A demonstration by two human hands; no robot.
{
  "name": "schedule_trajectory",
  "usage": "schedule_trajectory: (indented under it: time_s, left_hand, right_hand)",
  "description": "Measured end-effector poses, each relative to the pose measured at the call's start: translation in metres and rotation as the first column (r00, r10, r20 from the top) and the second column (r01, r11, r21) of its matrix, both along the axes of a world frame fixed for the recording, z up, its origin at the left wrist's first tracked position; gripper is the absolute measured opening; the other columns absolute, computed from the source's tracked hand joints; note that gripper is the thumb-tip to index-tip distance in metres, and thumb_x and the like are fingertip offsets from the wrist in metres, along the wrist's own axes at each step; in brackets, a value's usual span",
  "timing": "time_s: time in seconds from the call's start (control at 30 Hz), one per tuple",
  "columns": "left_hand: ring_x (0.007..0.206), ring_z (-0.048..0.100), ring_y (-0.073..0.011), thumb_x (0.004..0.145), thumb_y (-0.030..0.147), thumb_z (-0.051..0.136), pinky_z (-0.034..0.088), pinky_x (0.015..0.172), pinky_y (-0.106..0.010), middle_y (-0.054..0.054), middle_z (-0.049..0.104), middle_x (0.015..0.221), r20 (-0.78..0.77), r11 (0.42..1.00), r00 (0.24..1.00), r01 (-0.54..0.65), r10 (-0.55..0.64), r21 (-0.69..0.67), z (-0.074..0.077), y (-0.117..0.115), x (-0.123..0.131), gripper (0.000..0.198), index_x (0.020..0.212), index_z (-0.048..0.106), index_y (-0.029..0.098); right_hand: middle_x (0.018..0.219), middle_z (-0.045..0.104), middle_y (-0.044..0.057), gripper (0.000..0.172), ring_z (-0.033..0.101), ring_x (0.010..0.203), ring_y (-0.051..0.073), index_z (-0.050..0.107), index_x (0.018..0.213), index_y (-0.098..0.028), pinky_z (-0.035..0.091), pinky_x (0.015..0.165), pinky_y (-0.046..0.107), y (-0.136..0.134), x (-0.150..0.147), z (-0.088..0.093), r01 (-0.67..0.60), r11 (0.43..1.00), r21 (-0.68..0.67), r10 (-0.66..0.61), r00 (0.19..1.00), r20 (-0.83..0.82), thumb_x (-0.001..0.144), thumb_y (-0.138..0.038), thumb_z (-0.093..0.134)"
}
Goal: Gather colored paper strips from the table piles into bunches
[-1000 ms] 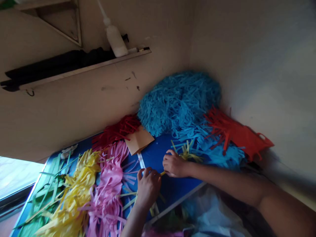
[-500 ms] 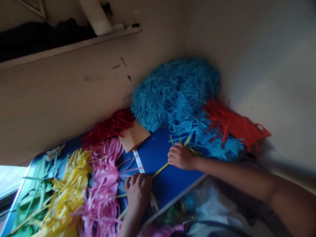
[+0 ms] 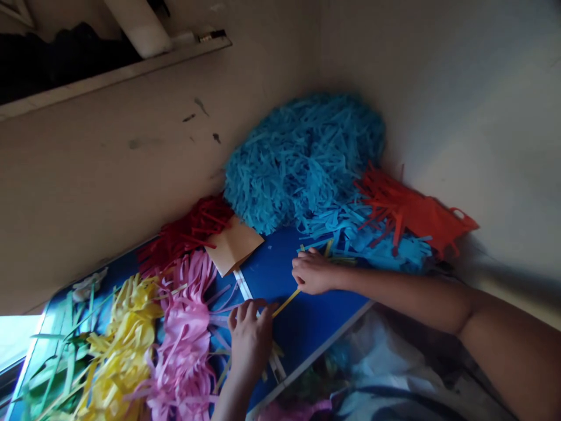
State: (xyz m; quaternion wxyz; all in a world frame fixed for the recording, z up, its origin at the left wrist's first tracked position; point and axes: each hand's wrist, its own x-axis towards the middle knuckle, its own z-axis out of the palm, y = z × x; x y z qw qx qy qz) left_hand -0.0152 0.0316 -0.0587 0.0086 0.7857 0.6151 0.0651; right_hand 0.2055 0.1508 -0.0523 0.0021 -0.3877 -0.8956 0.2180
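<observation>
A narrow yellow paper strip (image 3: 286, 303) runs between my two hands above the blue tabletop (image 3: 322, 324). My left hand (image 3: 252, 332) is curled, with its fingertips closed at the lower end of the strip. Higher up and to the right, my right hand (image 3: 313, 271) grips the strip's other end, and more yellow strip ends poke out behind its fingers. Left of my left hand lies fringed pink paper (image 3: 186, 333). Light blue fringed paper (image 3: 385, 248) lies just beyond my right hand.
A big blue fringed heap (image 3: 302, 158) fills the wall corner. Red-orange fringe (image 3: 421, 210) lies right, dark red fringe (image 3: 188, 231) left, beside a folded tan paper (image 3: 234, 245). Yellow fringe (image 3: 127, 345) and green strips (image 3: 65, 356) lie far left. A shelf (image 3: 184, 54) juts out above.
The view has shifted slightly, so the scene sits a little further left. Both hands keep hold of the yellow strip; my left hand has turned slightly, its fingers a bit more spread.
</observation>
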Motion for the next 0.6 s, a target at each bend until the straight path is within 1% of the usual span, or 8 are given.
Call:
schedule_trajectory:
  time_s: [0.1, 0.2, 0.27, 0.33, 0.4, 0.47, 0.53, 0.6]
  left_hand:
    - [0.109, 0.055, -0.0280, 0.079, 0.001, 0.060, 0.033, 0.095, -0.047, 0.001, 0.070, 0.109, -0.042, 0.994, 0.994, 0.105, -0.103, 0.042, -0.001, -0.004, 0.000, 0.058, 0.116, 0.066, 0.045]
    - [0.110, 0.054, -0.0279, 0.079, 0.002, 0.062, 0.033, 0.095, -0.048, 0.002, 0.070, 0.109, -0.020, 0.995, 0.996, 0.088, -0.087, 0.053, -0.003, -0.007, 0.003, 0.056, 0.115, 0.067, 0.045]
    - [0.109, 0.054, -0.0268, 0.081, 0.006, 0.063, 0.032, 0.096, -0.049, 0.002, 0.070, 0.108, 0.025, 0.993, 0.995, 0.096, -0.098, 0.068, -0.002, -0.008, 0.008, 0.046, 0.109, 0.070, 0.042]
    - [0.106, 0.055, -0.0255, 0.083, 0.012, 0.065, 0.031, 0.097, -0.050, 0.001, 0.071, 0.105, 0.057, 0.991, 0.993, 0.102, -0.107, 0.092, -0.002, -0.007, 0.013, 0.030, 0.098, 0.073, 0.036]
    - [0.100, 0.057, -0.0234, 0.083, 0.018, 0.066, 0.032, 0.097, -0.049, 0.000, 0.072, 0.097, 0.063, 0.989, 0.994, 0.080, -0.088, 0.126, -0.004, -0.006, 0.019, 0.016, 0.085, 0.073, 0.031]
    - [0.091, 0.059, -0.0204, 0.084, 0.021, 0.066, 0.036, 0.092, -0.046, 0.000, 0.072, 0.086, 0.050, 0.985, 0.997, 0.046, -0.055, 0.166, -0.008, -0.003, 0.023, 0.014, 0.074, 0.072, 0.028]
    - [0.082, 0.059, -0.0181, 0.085, 0.021, 0.064, 0.040, 0.086, -0.042, 0.000, 0.069, 0.073, 0.040, 0.976, 0.999, 0.021, -0.030, 0.216, -0.012, -0.001, 0.025, 0.020, 0.067, 0.069, 0.026]
    - [0.076, 0.059, -0.0169, 0.086, 0.018, 0.062, 0.041, 0.084, -0.040, 0.001, 0.065, 0.065, 0.035, 0.960, 0.999, 0.006, -0.016, 0.279, -0.015, -0.001, 0.027, 0.023, 0.064, 0.066, 0.024]
  right_hand:
    - [0.091, 0.067, 0.006, 0.008, 0.053, 0.098, 0.025, 0.069, 0.072, -0.020, 0.030, 0.084, 0.038, -0.002, 0.002, 0.001, 0.004, 0.999, 0.037, -0.005, 1.000, 0.011, 0.078, -0.024, 0.067]
    - [0.102, 0.067, 0.007, 0.007, 0.052, 0.104, 0.026, 0.070, 0.086, -0.021, 0.029, 0.091, 0.043, -0.013, -0.001, 0.001, -0.123, 0.966, 0.229, 0.137, 0.990, -0.046, 0.081, -0.025, 0.066]
    - [0.106, 0.067, 0.008, 0.010, 0.051, 0.107, 0.025, 0.069, 0.094, -0.020, 0.025, 0.098, 0.047, -0.022, -0.006, -0.004, -0.284, 0.874, 0.394, 0.343, 0.936, -0.085, 0.085, -0.023, 0.064]
    - [0.094, 0.068, 0.006, 0.011, 0.054, 0.095, 0.022, 0.068, 0.088, -0.019, 0.024, 0.100, 0.048, -0.028, -0.012, -0.013, -0.393, 0.763, 0.513, 0.492, 0.868, -0.066, 0.089, -0.017, 0.058]
    - [0.078, 0.066, 0.004, 0.021, 0.053, 0.079, 0.019, 0.067, 0.078, -0.017, 0.027, 0.098, 0.047, -0.030, -0.019, -0.026, -0.419, 0.679, 0.603, 0.543, 0.839, -0.029, 0.090, -0.010, 0.052]
    - [0.071, 0.063, 0.004, 0.025, 0.051, 0.071, 0.018, 0.065, 0.073, -0.016, 0.028, 0.096, 0.046, -0.027, -0.025, -0.038, -0.418, 0.598, 0.683, 0.585, 0.811, -0.016, 0.091, -0.008, 0.049]
    - [0.068, 0.061, 0.003, 0.028, 0.050, 0.069, 0.017, 0.063, 0.069, -0.016, 0.028, 0.097, 0.045, -0.024, -0.031, -0.047, -0.394, 0.548, 0.738, 0.605, 0.796, -0.025, 0.091, -0.007, 0.047]
    - [0.065, 0.060, 0.003, 0.031, 0.050, 0.066, 0.016, 0.061, 0.065, -0.016, 0.028, 0.097, 0.044, -0.024, -0.035, -0.047, -0.363, 0.562, 0.743, 0.594, 0.802, -0.058, 0.090, -0.007, 0.046]
